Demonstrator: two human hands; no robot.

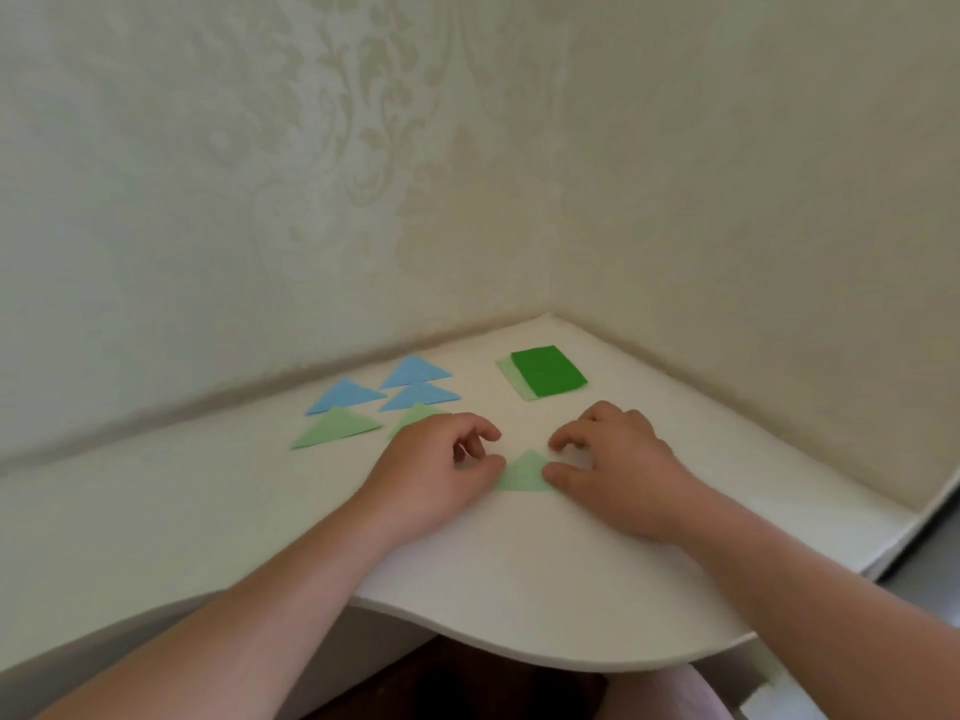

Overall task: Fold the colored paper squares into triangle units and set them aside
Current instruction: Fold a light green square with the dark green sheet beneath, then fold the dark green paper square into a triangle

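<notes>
Head view, hands pressing light-green triangle

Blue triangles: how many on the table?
3. One blue triangle sits leftmost, one nearest the wall, one just in front of it, all left of the green squares. None looks hidden.

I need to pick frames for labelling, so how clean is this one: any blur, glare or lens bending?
Head view: soft even light, no glare; the white table edge bows from wide-angle distortion; mild softness overall, yet the pale green paper triangle between the left hand and right hand reads clearly.
</notes>
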